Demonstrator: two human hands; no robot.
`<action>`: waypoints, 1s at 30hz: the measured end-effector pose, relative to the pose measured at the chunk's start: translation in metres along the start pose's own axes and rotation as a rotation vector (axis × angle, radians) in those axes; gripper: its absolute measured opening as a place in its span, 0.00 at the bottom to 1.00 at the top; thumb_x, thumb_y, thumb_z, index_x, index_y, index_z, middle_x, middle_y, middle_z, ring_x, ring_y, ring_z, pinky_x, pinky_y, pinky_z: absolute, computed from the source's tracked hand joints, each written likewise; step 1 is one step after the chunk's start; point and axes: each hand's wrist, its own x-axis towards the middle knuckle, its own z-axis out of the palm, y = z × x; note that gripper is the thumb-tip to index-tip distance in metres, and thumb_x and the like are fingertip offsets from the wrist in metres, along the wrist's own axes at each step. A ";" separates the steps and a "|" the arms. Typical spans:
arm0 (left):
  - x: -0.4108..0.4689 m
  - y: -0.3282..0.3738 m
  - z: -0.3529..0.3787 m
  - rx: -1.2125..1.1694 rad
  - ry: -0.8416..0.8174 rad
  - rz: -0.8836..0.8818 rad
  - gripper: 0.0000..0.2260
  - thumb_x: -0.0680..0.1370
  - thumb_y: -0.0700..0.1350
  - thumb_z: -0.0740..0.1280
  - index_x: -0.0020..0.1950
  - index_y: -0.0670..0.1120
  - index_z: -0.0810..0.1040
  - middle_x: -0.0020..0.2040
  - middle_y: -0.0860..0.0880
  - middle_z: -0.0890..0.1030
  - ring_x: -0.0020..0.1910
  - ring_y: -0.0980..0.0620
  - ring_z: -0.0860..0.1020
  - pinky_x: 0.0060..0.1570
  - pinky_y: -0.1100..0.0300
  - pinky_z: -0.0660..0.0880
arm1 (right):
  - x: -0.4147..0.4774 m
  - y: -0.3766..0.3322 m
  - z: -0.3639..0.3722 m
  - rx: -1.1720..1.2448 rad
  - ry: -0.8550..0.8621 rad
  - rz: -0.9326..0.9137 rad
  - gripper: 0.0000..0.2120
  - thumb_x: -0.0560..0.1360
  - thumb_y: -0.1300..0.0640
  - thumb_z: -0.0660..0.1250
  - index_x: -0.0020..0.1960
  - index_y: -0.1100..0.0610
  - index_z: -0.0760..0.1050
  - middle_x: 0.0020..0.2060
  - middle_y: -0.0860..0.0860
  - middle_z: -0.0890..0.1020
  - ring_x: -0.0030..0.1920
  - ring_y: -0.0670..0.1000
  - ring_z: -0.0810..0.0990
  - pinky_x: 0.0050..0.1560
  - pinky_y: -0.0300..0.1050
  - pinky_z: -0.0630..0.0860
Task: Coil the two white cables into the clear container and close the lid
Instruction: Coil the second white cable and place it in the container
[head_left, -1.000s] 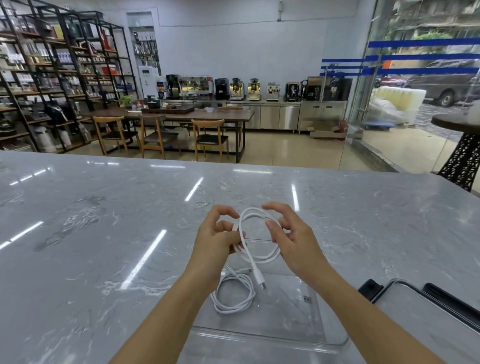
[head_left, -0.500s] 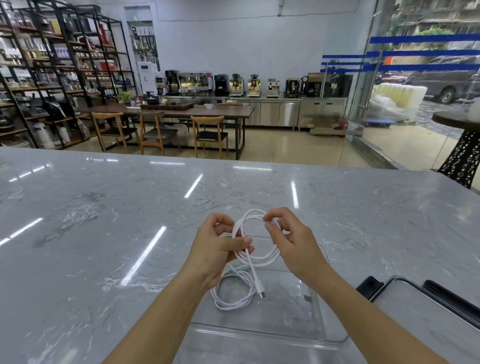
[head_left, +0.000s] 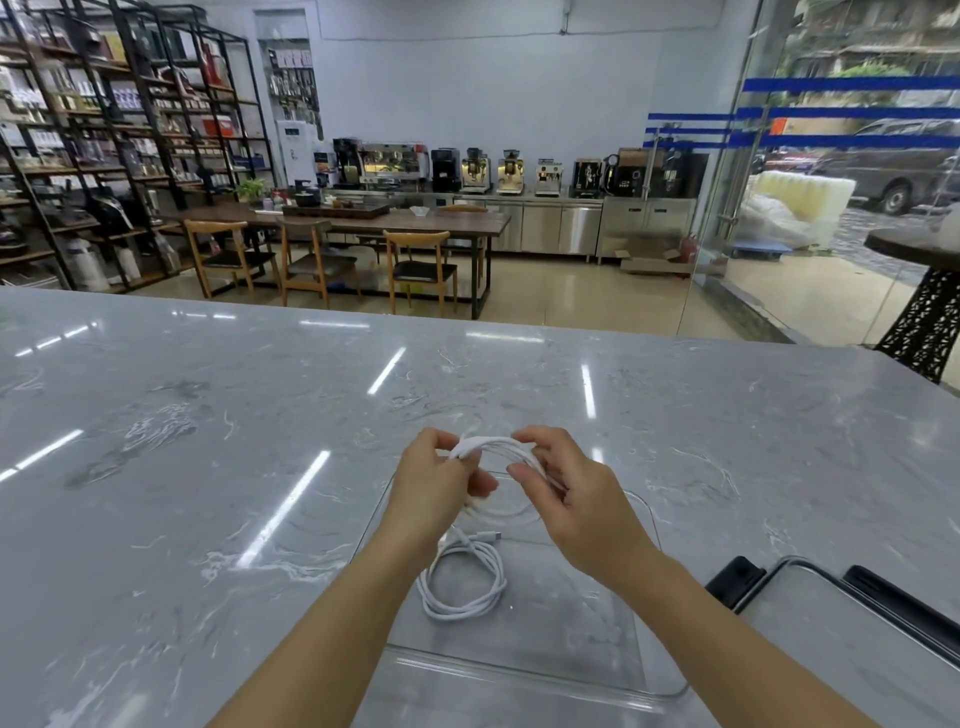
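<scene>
Lowest in frame, the clear container (head_left: 519, 670) sits open on the marble counter (head_left: 208, 441). One white cable (head_left: 462, 587) is already coiled on its floor at centre-bottom, and the lid (head_left: 841, 623) lies beside it at lower right. Over the container's far end I see the left hand (head_left: 436, 483) and right hand (head_left: 576, 499) both pinching the second cable (head_left: 498, 447), gathered into loops between them. My worry is spring-back. Let go loosely, those loops could open, ride over the rim and block the lid, or tangle with the coil below.
</scene>
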 end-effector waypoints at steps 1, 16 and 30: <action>0.001 0.001 -0.003 -0.041 -0.050 -0.060 0.05 0.76 0.41 0.63 0.50 0.42 0.76 0.36 0.48 0.82 0.37 0.52 0.78 0.39 0.56 0.75 | 0.001 0.000 -0.002 -0.050 0.001 -0.034 0.07 0.75 0.60 0.63 0.54 0.58 0.73 0.27 0.39 0.69 0.25 0.42 0.67 0.29 0.30 0.64; -0.008 0.005 -0.049 -0.512 -0.348 -0.325 0.08 0.69 0.37 0.67 0.42 0.32 0.81 0.36 0.38 0.82 0.31 0.48 0.81 0.32 0.58 0.81 | -0.001 0.009 -0.007 -0.640 0.019 -0.611 0.14 0.63 0.72 0.71 0.38 0.54 0.79 0.35 0.45 0.84 0.43 0.51 0.83 0.52 0.49 0.60; -0.018 0.003 -0.026 -0.477 -0.157 -0.068 0.04 0.73 0.31 0.65 0.45 0.33 0.79 0.35 0.42 0.78 0.29 0.53 0.79 0.41 0.57 0.82 | 0.002 -0.015 -0.003 -0.531 -0.010 -0.095 0.24 0.72 0.51 0.65 0.63 0.63 0.71 0.57 0.58 0.78 0.59 0.54 0.75 0.58 0.46 0.66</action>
